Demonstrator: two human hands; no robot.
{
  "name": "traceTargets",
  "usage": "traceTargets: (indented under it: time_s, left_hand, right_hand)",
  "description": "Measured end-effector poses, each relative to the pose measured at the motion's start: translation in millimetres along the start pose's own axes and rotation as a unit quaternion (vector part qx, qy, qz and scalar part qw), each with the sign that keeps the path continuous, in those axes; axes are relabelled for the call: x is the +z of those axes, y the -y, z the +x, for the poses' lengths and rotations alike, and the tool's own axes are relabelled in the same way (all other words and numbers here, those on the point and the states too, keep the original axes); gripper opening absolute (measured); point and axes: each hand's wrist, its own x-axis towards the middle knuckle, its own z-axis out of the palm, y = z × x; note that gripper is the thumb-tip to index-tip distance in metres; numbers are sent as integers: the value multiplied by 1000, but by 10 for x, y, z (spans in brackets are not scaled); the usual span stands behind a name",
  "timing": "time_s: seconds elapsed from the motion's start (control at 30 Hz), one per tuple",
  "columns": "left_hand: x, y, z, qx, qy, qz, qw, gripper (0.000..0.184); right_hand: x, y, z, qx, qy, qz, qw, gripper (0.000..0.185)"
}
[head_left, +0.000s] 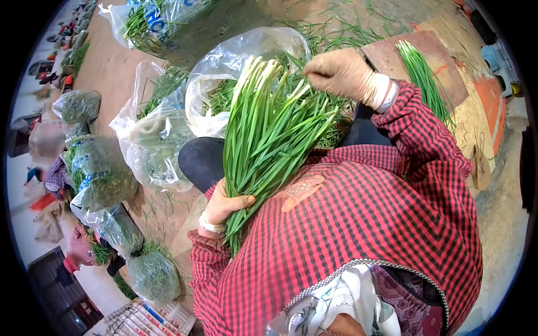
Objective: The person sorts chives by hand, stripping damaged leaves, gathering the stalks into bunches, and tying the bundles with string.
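My left hand (227, 204) wears a light glove and is wrapped round the lower, leafy part of a big bunch of garlic chives (269, 131). The white stem ends point up and away from me, and the leaf tips hang down past my wrist. Beside the stem ends is my gloved right hand (341, 74), its thumb and fingers pinched together. Green strands show close to those fingertips, but what sits between them, if anything, is too small to make out.
An open clear plastic bag (204, 101) with loose greens lies beyond my knees. Right of me, a smaller chive bundle (417, 70) rests on a brown board (448, 53). Filled bags (103, 171) line the left side, where other people sit. Loose leaves litter the floor.
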Motion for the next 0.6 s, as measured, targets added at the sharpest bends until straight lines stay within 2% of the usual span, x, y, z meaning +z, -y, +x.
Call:
traceTargets:
  time_s: [0.03,0.1,0.13,0.2,0.23,0.27,0.3,0.37,0.43,0.47,0.5,0.53,0.6]
  left_hand:
    - [-23,8,-2,-2,6,-1,1000,46]
    - [-2,20,-7,-4,10,-3,1000,49]
    - [53,16,-12,7,-12,-44,999,50]
    - [24,42,-16,16,-55,-90,994,56]
    - [-13,77,-9,18,-55,-107,993,58]
    - [-72,130,10,15,-50,-136,989,58]
    - [-122,157,30,14,-45,-164,985,58]
    - [-177,227,114,41,-34,-209,977,51]
    - [-203,222,154,43,78,-250,964,42]
    - [-153,202,148,44,77,-249,965,42]
    - [-80,170,144,64,52,-248,965,39]
    - [-39,162,139,83,28,-248,965,37]
    - [-99,218,131,83,41,-256,962,37]
  right_hand:
    - [-43,-57,-24,29,-61,17,998,18]
    - [-124,-329,-49,193,-82,40,977,28]
    - [-138,-512,-142,192,-82,41,977,28]
    - [-99,-811,-285,181,-91,-217,955,37]
    - [-153,-665,-239,177,-92,-216,956,37]
    - [-222,-469,-241,224,-82,-36,971,40]
    - [-284,-260,-233,263,-68,145,951,42]
    - [-206,-105,-241,254,-17,219,942,35]
    - [98,-163,-271,232,20,264,936,28]
    - [207,-229,-339,256,25,316,913,25]
    - [261,-189,-360,232,-13,334,914,27]
    - [252,-184,-346,249,-11,339,907,26]
    - [274,-146,-321,267,-8,345,900,25]
